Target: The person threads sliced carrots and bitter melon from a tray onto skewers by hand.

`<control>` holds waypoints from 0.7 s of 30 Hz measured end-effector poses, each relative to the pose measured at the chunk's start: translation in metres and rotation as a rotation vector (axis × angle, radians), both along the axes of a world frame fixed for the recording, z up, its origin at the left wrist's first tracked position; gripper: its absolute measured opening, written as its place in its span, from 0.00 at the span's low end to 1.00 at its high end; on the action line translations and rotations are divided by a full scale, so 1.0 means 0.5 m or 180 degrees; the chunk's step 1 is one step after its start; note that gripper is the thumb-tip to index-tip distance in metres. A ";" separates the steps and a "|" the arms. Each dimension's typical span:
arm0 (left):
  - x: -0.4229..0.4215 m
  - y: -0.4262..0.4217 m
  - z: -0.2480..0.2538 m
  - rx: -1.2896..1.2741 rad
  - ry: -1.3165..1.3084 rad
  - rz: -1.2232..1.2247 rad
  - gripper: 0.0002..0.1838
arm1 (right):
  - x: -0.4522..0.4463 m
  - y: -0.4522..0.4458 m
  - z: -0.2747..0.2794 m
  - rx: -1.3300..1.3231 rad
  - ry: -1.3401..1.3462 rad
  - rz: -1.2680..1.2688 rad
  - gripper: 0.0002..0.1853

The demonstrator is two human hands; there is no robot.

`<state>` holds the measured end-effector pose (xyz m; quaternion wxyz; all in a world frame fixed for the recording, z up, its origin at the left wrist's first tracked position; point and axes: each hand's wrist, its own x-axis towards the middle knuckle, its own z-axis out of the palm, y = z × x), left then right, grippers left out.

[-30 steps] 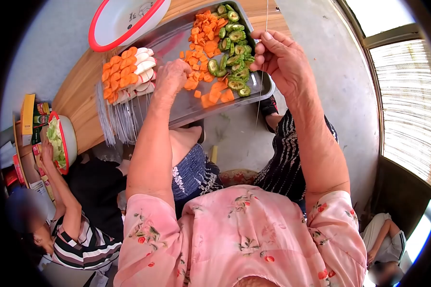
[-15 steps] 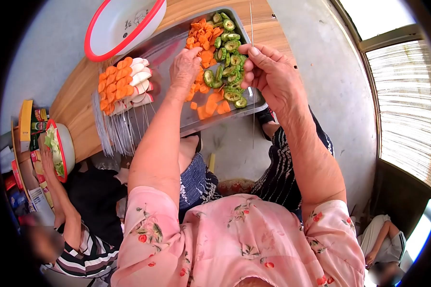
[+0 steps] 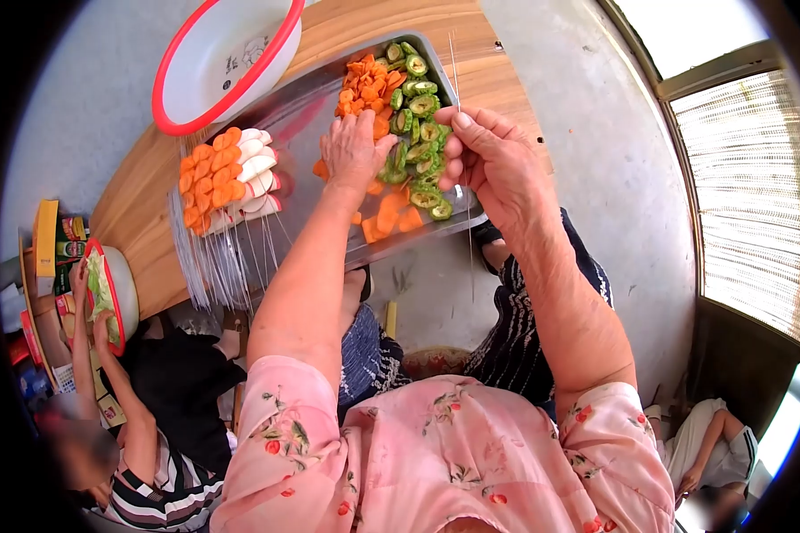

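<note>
- The right hand [image 3: 484, 160], right of the upper centre, has its thumb and fingertips pinched together on a thin skewer [image 3: 471, 253], which runs nearly upright down the frame.
- The left hand [image 3: 354, 151], at upper centre, reaches palm-down over the carrot pieces [image 3: 369, 84]; its fingers curl slightly, and whether they have hold of a piece cannot be told.
- Green slices with hollow middles [image 3: 428, 133] lie in a column between the two hands, on the right side of the metal tray [image 3: 300, 182].
- Loaded skewers [image 3: 212, 178] of carrot and white slices lie at the tray's left end, bare ends pointing down the frame.
- A red-rimmed bowl [image 3: 163, 75] stands at upper left on the wooden table [image 3: 391, 18].
- At far left, another person's hands reach into a bowl of leafy greens [image 3: 100, 284].
</note>
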<state>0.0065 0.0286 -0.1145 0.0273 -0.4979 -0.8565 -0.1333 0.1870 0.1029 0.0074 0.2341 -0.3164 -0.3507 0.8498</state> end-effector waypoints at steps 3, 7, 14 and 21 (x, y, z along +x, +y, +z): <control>0.006 0.011 0.012 -0.0071 -0.0033 0.0166 0.18 | -0.003 -0.005 0.001 0.0048 -0.0024 0.0103 0.11; -0.010 0.005 -0.004 0.0307 -0.0209 0.0156 0.16 | -0.006 0.000 -0.001 -0.0032 -0.0004 -0.0028 0.10; -0.036 -0.021 0.056 0.1819 -0.3974 0.1484 0.17 | -0.024 -0.020 0.011 0.0231 -0.0254 0.0069 0.10; -0.028 -0.050 0.173 0.2229 -0.4999 0.1272 0.12 | -0.039 -0.057 0.002 0.1291 -0.0890 0.0661 0.09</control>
